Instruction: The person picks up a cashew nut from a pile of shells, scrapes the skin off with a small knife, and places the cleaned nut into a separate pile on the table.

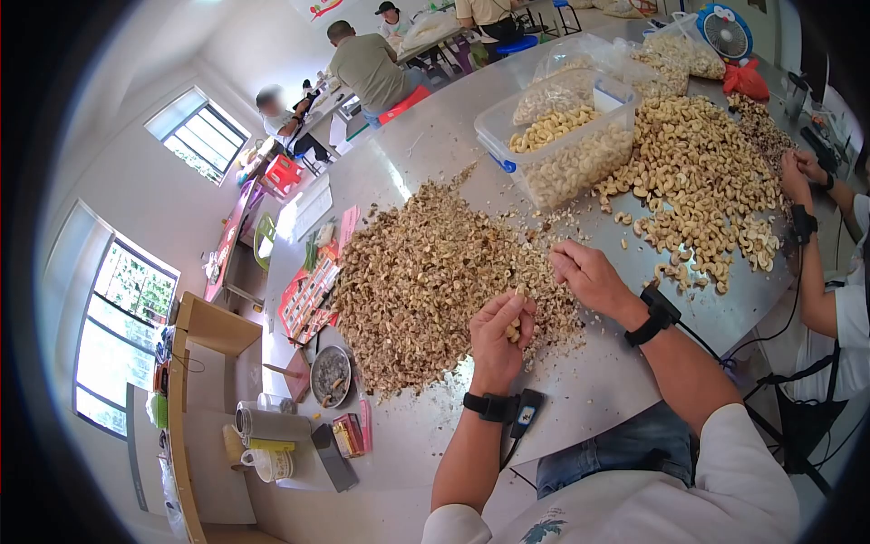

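Cashews in two heaps cover the steel worktop (598, 385); the nearer heap is a brown pile of shells (417, 281), the farther a pale heap of kernels (702, 177). The left hand (497, 340) stands at the near edge of the pile of shells, its fingers (507, 313) closed on a cashew nut (514, 333) that shows pale between them; a black wristband (489, 406) sits on that wrist. The right hand (589, 276) rests just beside it at the pile's right rim, knuckles up, fingers curled inward; whether they grip anything I cannot tell. A clear plastic tub (566, 136) of kernels stands beyond, between the two heaps; at the far right edge a co-worker's hands (797, 172) touch the heap of kernels.
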`<state>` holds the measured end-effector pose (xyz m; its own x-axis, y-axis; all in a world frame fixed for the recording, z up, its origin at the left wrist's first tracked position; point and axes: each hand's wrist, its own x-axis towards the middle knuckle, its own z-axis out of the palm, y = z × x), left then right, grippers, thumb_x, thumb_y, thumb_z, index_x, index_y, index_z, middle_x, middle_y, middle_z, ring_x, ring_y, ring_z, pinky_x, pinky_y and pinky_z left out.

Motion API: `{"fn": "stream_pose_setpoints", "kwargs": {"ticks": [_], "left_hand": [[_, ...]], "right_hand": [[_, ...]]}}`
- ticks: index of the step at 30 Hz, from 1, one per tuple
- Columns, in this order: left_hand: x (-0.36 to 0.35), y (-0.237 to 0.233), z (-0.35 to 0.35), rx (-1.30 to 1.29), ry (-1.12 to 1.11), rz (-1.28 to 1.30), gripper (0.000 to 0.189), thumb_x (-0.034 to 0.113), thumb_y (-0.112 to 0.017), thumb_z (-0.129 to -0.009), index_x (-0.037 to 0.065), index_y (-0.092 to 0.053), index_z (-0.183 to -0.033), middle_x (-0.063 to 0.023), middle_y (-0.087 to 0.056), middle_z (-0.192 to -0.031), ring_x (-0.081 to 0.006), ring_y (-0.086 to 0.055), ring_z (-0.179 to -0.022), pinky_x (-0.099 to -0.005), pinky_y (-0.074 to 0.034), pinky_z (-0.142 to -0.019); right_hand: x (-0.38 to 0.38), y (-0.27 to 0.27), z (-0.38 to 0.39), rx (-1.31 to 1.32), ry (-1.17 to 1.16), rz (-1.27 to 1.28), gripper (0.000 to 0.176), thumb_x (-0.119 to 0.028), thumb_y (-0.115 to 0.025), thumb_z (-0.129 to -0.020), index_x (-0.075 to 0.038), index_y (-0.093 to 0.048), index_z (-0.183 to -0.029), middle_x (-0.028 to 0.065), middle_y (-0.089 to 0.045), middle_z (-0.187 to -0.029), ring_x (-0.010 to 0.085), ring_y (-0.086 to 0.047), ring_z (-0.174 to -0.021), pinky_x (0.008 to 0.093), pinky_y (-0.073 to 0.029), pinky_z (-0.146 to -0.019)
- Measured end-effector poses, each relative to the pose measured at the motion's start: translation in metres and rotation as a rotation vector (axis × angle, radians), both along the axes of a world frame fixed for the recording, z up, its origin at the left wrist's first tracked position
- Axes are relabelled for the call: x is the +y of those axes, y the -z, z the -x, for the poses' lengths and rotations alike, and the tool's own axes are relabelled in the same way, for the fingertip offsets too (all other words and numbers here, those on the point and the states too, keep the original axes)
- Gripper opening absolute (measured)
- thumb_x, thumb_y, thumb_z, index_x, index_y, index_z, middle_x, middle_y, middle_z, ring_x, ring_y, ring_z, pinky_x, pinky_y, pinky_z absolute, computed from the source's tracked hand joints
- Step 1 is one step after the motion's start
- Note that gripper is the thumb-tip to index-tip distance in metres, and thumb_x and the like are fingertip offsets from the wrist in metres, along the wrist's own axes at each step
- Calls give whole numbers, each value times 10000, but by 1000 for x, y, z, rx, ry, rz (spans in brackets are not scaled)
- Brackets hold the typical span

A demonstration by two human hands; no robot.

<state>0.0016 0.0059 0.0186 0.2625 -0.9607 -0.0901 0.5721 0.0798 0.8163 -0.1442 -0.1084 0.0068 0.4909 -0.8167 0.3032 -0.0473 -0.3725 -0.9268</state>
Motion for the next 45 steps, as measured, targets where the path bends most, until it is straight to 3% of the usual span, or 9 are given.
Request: {"fn": "stream_pose_setpoints", "kwargs": {"ticks": [7, 10, 13, 16, 19, 28, 40, 43, 45], "left_hand": [[0, 0, 0, -3, -9, 4, 130, 100, -575, -892, -15, -625, -927, -96, -637, -782, -106, -489, -497, -208, -315, -410], [-1, 2, -1, -28, -5, 21, 164, 128, -578, -892, -21, -634, -930, -96, -634, -790, -108, -470, -473, -212, -321, -401], [-2, 4, -2, -105, -75, -30, 159, 118, -578, -891, -23, -629, -943, -99, -636, -798, -104, -468, -476, -213, -326, -402], [-2, -2, -1, -129, -119, -70, 156, 111, -578, -895, -24, -623, -960, -97, -637, -810, -96, -471, -482, -207, -329, -402], [-3, 3, -5, -114, -110, -4, 155, 110, -579, -899, -21, -619, -973, -93, -639, -823, -90, -478, -492, -199, -327, -402], [-4, 5, -5, -136, -104, 22, 114, 66, -589, -882, -4, -622, -966, -94, -654, -851, -91, -492, -508, -192, -321, -397], [-3, 5, -8, -209, -110, -11, 107, 43, -620, -854, -2, -626, -951, -93, -663, -821, -85, -509, -508, -183, -337, -401], [-2, 4, -9, -224, -69, 25, 115, 36, -627, -846, -7, -626, -952, -93, -663, -819, -89, -509, -507, -187, -333, -398], [-1, 2, -5, -229, -81, 9, 119, 32, -630, -842, -5, -627, -955, -93, -662, -819, -91, -507, -506, -189, -329, -397]], "right_hand": [[0, 1, -1, 12, 0, 14, 225, -218, -498, -938, -8, -556, -883, 92, -586, -641, 197, -574, -592, 333, -450, -576], [1, -3, 1, 27, -21, 9, 201, -177, -501, -937, 14, -555, -907, 66, -565, -672, 138, -544, -633, 293, -437, -586], [3, -4, -1, 20, 58, 257, 174, -151, -527, -917, 19, -567, -917, 107, -580, -708, 199, -559, -642, 314, -443, -602], [7, -7, -3, -30, 25, 337, 169, -179, -542, -893, -18, -589, -912, 172, -599, -799, 374, -574, -751, 390, -461, -632], [14, -10, -5, -28, 19, 491, 160, -170, -538, -892, -20, -594, -905, 163, -604, -804, 363, -583, -748, 400, -462, -630], [19, -7, -5, 18, -94, 518, 158, -187, -561, -871, -35, -601, -891, 134, -608, -791, 340, -596, -740, 407, -464, -618], [19, -10, -2, 77, -31, 582, 152, -189, -595, -842, -60, -635, -912, 97, -634, -802, 313, -617, -737, 393, -492, -617], [11, -7, 0, 164, 109, 676, 142, -122, -638, -813, -45, -643, -933, 109, -635, -789, 301, -614, -675, 358, -486, -568], [6, -4, 1, 44, 78, 639, 142, -120, -649, -804, -48, -644, -926, 109, -629, -771, 302, -609, -664, 357, -481, -560]]}}
